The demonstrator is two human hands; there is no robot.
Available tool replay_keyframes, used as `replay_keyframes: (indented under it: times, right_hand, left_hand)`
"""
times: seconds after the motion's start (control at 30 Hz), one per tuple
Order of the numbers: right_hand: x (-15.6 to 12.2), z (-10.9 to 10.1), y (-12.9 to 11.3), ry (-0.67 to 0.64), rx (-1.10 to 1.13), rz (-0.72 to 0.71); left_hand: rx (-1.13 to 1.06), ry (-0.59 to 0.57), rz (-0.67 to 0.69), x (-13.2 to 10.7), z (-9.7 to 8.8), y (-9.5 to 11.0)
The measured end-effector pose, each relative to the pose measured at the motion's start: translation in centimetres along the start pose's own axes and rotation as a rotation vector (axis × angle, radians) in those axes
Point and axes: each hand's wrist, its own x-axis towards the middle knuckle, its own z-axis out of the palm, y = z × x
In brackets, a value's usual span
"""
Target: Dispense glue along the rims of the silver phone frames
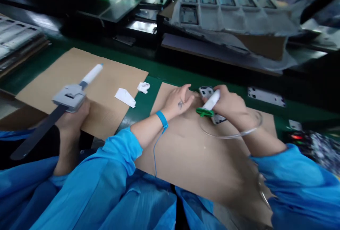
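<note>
Scanning from the left, I note a co-worker's hand (75, 115) around a grey tool (69, 97) above a cardboard sheet (111, 78). A white paper scrap (125, 97) lies at that sheet's edge, a crumpled wad (143, 87) near it on the green bench (148, 99). Next, the worker's left hand (179, 102), wearing a blue wrist band (162, 119), hangs over a brown sheet (180, 152), fingers spread, nothing visibly held. Right of it, a metal frame (206, 91) shows beneath the white tube (212, 99) gripped in the right hand (230, 104). The frame's long axis slants from far left to near right; the tube crosses it, green flange (204, 111) toward the worker's body. The right hand is clearly nearer; whether its fingers also touch the frame, I cannot tell. A clear hose (233, 137) curves by that forearm. Farther right, a separate metal plate (266, 96) lies flat, untouched.
</note>
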Motion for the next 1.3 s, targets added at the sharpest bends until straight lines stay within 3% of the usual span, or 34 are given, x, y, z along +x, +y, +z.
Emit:
replay_keyframes:
  times: [0.13, 0.23, 0.37, 0.5, 0.7, 1.1, 1.3]
  right_hand:
    - [-2.3, 2.2, 1.6, -0.015, 0.223, -0.058]
    - [-3.2, 4.9, 3.5, 0.04, 0.622, -0.14]
    - [-3.4, 8.3, 5.1, 0.137, 1.182, -0.093]
    - [-3.0, 9.0, 5.2, 0.191, 1.407, -0.116]
    - [-4.6, 8.0, 4.6, 0.072, 1.274, -0.197]
    - [-5.3, 8.4, 3.2, 0.25, 1.036, -0.263]
    - [-5.2, 8.5, 3.2, 0.238, 0.982, -0.271]
  left_hand:
    - [-0.003, -0.026, 0.104, 0.5, 0.5, -0.5]
    - [0.008, -0.049, 0.162, 0.8, 0.6, -1.2]
    - [0.013, -0.055, 0.198, 1.0, 0.6, -2.1]
    - [-0.021, -0.09, 0.247, 1.2, 0.2, -2.5]
    - [-0.088, -0.269, 0.345, 1.3, -0.7, -2.1]
    - [-0.163, -0.239, 0.415, 1.1, 0.7, -1.8]
    - [-0.182, -0.24, 0.433, 1.1, 0.9, -2.1]
